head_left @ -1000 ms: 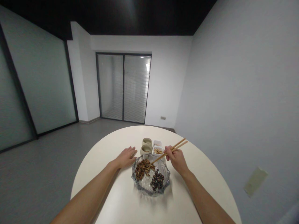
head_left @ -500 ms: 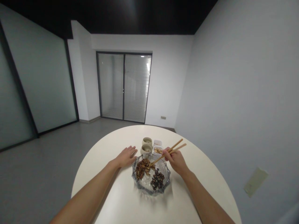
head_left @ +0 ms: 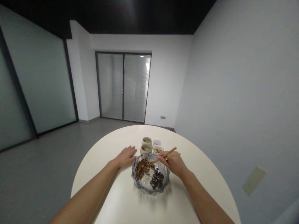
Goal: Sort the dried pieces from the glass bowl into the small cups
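A scalloped clear glass bowl (head_left: 149, 191) stands on the table before me. On its left side lies a heap of slim brown pieces (head_left: 142, 168), perhaps seeds or pods; dark, glossy bean-like pieces (head_left: 157, 179) lie at its right. My right hand (head_left: 174, 162) is closed around a pair of wooden chopsticks (head_left: 170, 152), whose tips reach down to the right edge of the brown heap. Whether the tips pinch a piece is too small to tell. Flat on the table, fingers stretched out, my left hand (head_left: 127, 156) rests beside the bowl's left rim.
Behind the bowl stand two greenish cups (head_left: 146, 148), one behind the other. To their right are a white dish (head_left: 158, 150) with pale pieces in it and a second white dish (head_left: 157, 142). All stand on a round white table (head_left: 121, 196). A wall (head_left: 245, 93) rises at the right.
My right hand has moved lower and slightly left, and the chopsticks lie flatter, their back ends lower. The tips stay at the brown heap. My left hand has not moved.
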Demonstrator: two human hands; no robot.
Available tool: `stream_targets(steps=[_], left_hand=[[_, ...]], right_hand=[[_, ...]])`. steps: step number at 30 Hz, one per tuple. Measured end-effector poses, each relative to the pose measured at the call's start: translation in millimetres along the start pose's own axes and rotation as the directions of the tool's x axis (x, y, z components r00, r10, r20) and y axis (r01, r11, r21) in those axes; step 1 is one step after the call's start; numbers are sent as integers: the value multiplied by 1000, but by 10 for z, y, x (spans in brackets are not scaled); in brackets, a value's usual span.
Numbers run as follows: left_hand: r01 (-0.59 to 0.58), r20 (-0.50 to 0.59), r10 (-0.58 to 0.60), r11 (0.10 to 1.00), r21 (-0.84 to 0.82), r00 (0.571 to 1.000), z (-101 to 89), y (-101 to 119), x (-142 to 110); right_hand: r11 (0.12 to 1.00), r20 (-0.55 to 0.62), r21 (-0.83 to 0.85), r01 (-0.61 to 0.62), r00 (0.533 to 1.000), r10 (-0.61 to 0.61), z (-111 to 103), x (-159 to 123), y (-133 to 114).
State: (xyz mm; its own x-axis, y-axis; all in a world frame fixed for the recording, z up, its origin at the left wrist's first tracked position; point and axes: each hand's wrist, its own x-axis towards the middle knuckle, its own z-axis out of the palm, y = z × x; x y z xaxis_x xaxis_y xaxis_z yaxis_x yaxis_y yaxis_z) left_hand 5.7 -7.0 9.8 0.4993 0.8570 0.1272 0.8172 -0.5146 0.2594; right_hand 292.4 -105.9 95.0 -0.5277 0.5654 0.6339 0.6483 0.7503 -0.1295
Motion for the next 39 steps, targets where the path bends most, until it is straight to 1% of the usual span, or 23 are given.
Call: stream_targets(steps=[3,5,9,12,14,17,19,22,24,26,28,31,34,37,39], left_hand=[[-6,-3,6,1000,-3,1000,1,1,-7],[-6,-3,6,1000,-5,1000,-9,13,-16],[2,1,-2,1000,-8,1000,-34,37,-29],[5,9,-5,1000,-13,1000,-52,46,-33],[7,10,-7,1000,-15,1000,-62,49,-36],[7,14,-6,1000,-15,1000,-68,46,-37],[4,10,-4,1000,-13,1000,-61,37,-34],[-1,1,1,1000,-14,1000,-35,19,-22],[-4,-3,4,1000,-14,1000,-18,9,-14],[-5,-2,5,1000,-13,1000,-8,3,-9],[-5,-2,5,1000,-12,1000,-7,3,-10],[-2,-1,2,1000,-12,1000,-14,9,-16],[0,0,0,1000,-12,1000,-22,16,-19],[8,6,-8,1000,-14,1000,-28,22,-18],[10,10,-10,1000,-13,1000,-32,23,-18]], right_hand=[[998,55,11,61,997,-61,-2,13,-46],[998,53,-10,57,997,-56,1,15,-68],[999,-13,-52,-15,1000,14,10,-6,-53],[996,-55,16,-85,995,85,17,-28,8],[984,-87,92,-152,983,160,26,-43,58],[941,-141,219,-260,945,294,44,-65,125],[909,-196,293,-296,912,360,59,-72,149],[874,-298,386,-295,857,421,90,-66,154],[850,-340,439,-290,823,456,123,-59,151],[830,-355,472,-297,798,487,168,-57,156],[816,-350,486,-312,786,509,225,-62,173],[806,-325,493,-328,789,521,314,-72,204],[806,-270,484,-341,818,508,377,-70,221],[808,-215,467,-360,840,498,389,-57,225],[806,-214,460,-371,835,507,363,-48,224]])
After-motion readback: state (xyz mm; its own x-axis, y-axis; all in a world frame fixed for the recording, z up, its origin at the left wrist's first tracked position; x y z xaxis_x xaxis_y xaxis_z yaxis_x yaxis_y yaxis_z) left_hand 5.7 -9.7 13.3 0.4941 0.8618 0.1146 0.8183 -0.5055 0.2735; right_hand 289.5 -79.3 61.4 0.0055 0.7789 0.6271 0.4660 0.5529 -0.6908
